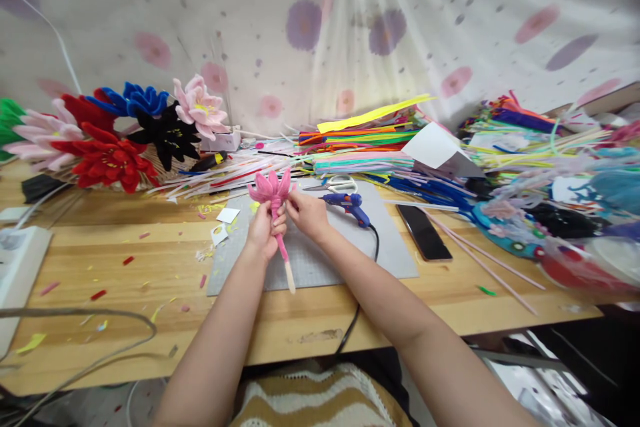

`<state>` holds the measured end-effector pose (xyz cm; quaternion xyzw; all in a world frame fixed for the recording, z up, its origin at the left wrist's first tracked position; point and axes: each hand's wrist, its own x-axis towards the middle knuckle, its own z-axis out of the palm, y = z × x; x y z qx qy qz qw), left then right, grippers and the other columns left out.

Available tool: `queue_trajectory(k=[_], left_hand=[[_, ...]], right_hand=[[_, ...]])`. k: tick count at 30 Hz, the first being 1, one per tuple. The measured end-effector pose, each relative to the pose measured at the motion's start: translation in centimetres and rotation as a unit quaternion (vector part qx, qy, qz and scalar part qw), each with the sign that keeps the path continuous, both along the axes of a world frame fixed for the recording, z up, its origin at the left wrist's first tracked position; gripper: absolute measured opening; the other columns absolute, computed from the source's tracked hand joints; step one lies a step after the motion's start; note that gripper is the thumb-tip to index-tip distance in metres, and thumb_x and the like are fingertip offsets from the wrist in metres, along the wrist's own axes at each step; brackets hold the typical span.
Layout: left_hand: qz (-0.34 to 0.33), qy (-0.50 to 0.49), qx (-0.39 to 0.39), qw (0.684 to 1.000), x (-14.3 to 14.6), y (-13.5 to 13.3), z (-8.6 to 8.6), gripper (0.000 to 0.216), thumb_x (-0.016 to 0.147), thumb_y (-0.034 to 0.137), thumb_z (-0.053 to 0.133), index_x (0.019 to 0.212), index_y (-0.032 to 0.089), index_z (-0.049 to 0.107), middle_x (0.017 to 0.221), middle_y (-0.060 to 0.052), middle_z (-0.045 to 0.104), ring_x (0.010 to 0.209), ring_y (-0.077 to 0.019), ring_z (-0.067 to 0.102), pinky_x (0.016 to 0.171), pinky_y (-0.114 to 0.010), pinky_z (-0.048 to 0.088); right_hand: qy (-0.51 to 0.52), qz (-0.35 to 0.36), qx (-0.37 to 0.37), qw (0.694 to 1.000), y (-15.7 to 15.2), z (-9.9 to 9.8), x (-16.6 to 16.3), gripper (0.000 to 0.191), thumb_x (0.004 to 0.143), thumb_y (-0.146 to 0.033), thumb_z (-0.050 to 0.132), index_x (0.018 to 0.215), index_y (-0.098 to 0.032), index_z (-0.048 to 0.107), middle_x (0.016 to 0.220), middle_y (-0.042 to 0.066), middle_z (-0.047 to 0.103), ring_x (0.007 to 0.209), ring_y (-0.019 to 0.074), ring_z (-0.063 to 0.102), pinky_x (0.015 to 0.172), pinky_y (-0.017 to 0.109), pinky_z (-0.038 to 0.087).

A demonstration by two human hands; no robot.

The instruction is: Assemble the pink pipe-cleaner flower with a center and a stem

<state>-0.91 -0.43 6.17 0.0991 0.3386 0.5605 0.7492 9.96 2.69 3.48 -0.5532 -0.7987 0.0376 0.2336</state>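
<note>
A pink pipe-cleaner flower (271, 188) stands upright in front of me, petals at the top. My left hand (262, 232) is closed around its stem, just under the bloom. The stem is wrapped in pink down to a bare, pale lower end that points toward me. At the right side of the petals, my right hand (309, 215) is closed in a pinch. Whatever its fingertips grip is too small or hidden to make out. Beneath both hands lies a grey cutting mat (320, 267). A blue glue gun (350, 205) rests on it beside my right hand.
Finished pipe-cleaner flowers (117, 157) crowd the left rear. Bundles of colored pipe cleaners (360, 140) line the back. White-handled scissors (342, 183) lie behind the glue gun. A phone (424, 232) is to the right, a power strip (23, 267) at far left. Scraps dot the tabletop.
</note>
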Motion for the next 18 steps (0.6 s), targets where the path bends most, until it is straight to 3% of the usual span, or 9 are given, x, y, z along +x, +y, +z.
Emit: queue_trajectory(k=[4, 8, 13, 18], left_hand=[[0.069, 0.105, 0.01, 0.992, 0.35, -0.22, -0.02, 0.028, 0.09, 0.03, 0.036, 0.067, 0.015, 0.041, 0.049, 0.006, 0.038, 0.031, -0.0003, 0.025, 0.029, -0.01, 0.011], [0.107, 0.125, 0.023, 0.986, 0.5, -0.41, -0.37, 0.027, 0.086, 0.034, 0.048, 0.068, 0.015, 0.042, 0.049, 0.007, 0.038, 0.032, 0.0002, 0.026, 0.031, -0.01, 0.013], [0.095, 0.091, 0.006, 0.991, 0.32, -0.48, -0.26, 0.028, 0.088, 0.032, 0.046, 0.067, 0.014, 0.042, 0.048, 0.008, 0.035, 0.032, 0.001, 0.024, 0.03, -0.009, 0.012], [0.043, 0.002, 0.009, 0.999, -0.15, -0.51, -0.05, 0.032, 0.092, 0.028, 0.033, 0.065, 0.014, 0.041, 0.051, 0.006, 0.035, 0.033, 0.0001, 0.024, 0.028, -0.009, 0.011]], right_hand=[[0.0, 0.0, 0.018, 1.0, -0.1, 0.12, -0.34, 0.021, 0.087, -0.029, 0.041, 0.089, -0.022, 0.06, 0.08, 0.001, 0.069, 0.072, 0.0129, 0.06, 0.057, 0.025, 0.025], [-0.002, 0.003, 0.028, 1.0, -0.17, 0.4, -0.62, 0.019, 0.086, -0.028, 0.042, 0.088, -0.022, 0.06, 0.079, 0.0, 0.069, 0.072, 0.0132, 0.059, 0.057, 0.025, 0.025], [0.001, 0.001, 0.047, 0.999, -0.25, 0.37, -0.7, 0.021, 0.087, -0.028, 0.041, 0.085, -0.02, 0.06, 0.075, 0.002, 0.068, 0.07, 0.0133, 0.058, 0.057, 0.024, 0.024], [0.01, -0.012, 0.069, 0.997, -0.28, -0.1, -0.65, 0.022, 0.087, -0.028, 0.041, 0.086, -0.019, 0.061, 0.074, 0.002, 0.067, 0.068, 0.0129, 0.057, 0.058, 0.024, 0.024]])
